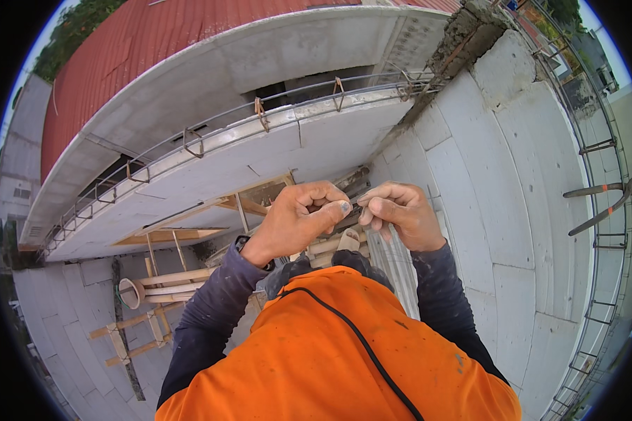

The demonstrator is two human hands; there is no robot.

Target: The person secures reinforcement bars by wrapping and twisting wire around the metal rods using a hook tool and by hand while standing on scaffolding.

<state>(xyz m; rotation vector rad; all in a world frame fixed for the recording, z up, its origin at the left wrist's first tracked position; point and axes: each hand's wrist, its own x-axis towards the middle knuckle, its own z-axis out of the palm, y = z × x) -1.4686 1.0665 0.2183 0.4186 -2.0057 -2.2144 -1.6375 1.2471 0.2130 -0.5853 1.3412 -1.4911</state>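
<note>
Nearest: orange vest (344, 351) over dark sleeves, a black cord (358, 340) crossing it; both forearms raised in front of the chest. Left hand (298, 217) curled into a loose fist, thumb and forefinger pressed together on a small thin item (356, 203); right hand (399, 214) meets it fingertip to fingertip, fingers bunched and pinching the same item; what it is, too small to tell, perhaps thin wire. The item sits between the two hands, held in the air. Below the hands: wooden scaffold frame (168, 281) and planks. To the right, a wall of grey blocks (512, 182) with rebar rungs (600, 200). Beyond: a concrete beam (260, 151) with rebar and stirrups (260, 112) along its top; farthest, a red corrugated roof (168, 35).
</note>
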